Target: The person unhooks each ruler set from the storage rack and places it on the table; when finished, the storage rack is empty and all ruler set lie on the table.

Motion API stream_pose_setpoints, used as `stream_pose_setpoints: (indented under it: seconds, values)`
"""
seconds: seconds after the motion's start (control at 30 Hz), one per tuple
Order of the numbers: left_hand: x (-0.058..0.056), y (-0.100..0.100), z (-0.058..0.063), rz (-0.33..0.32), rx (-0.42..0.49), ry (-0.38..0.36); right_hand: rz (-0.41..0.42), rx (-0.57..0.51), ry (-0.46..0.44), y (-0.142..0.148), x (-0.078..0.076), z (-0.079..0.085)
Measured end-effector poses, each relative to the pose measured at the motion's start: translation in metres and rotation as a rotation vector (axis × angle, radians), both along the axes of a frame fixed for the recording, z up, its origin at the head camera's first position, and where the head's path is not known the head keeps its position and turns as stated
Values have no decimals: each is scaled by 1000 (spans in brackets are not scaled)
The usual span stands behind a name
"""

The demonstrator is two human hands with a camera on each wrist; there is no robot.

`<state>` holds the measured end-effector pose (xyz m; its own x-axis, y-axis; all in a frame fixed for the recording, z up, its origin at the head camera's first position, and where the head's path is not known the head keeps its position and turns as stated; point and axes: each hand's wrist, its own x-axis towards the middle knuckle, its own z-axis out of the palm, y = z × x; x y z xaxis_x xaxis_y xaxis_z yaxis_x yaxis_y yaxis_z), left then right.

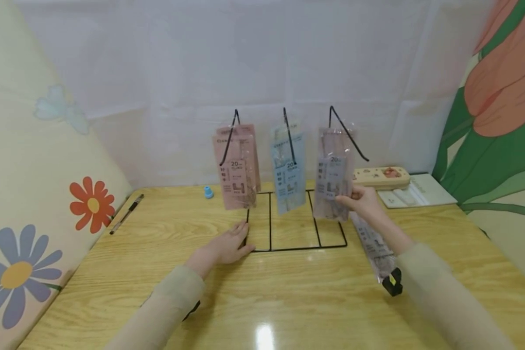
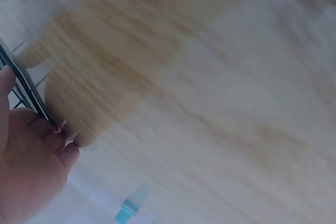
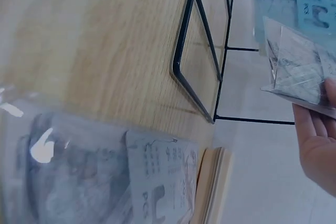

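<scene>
A black wire rack (image 1: 295, 249) with three tall hooks stands on the wooden table. Pink packets (image 1: 236, 180) hang on its left hook, light blue packets (image 1: 288, 175) on the middle one. From the right hook hangs a greyish-purple clear-wrapped packet (image 1: 328, 180), printed "20" like the others. My right hand (image 1: 367, 204) pinches this packet's lower right edge between thumb and fingers; the right wrist view shows the packet (image 3: 299, 69) bent at the hand. Down at the rack's front left corner, my left hand (image 1: 227, 245) grips the wire frame, its fingertips against the bar (image 2: 29, 87).
Another greyish packet (image 1: 372, 240) lies under my right forearm. Behind it are a cream pencil case (image 1: 372, 179) and a pale notebook (image 1: 439, 189). A small blue cone-shaped piece (image 1: 208, 192) stands left of the rack, and a pen (image 1: 127, 214) lies by the left edge.
</scene>
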<state>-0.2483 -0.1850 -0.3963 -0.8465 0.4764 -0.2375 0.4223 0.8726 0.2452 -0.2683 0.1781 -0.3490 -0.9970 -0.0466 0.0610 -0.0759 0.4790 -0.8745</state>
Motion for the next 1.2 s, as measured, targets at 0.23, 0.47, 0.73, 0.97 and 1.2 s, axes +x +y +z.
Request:
stream_pose_setpoints:
  seconds: [0.23, 0.47, 0.73, 0.97, 1.2]
  values:
    - [0, -1, 0, -7, -10, 8, 60, -15, -89, 14, 37, 2]
    - [1, -1, 1, 0, -23, 5, 123, -27, -132, 32, 79, 2]
    - [1, 2, 1, 7, -44, -2, 179, -40, -148, 53, 119, 3]
    - [0, 2, 1, 0, -37, 10, 117, -13, -161, 91, 135, 2]
    - [-1, 1, 0, -2, -32, 10, -29, 220, -141, 143, 124, 4]
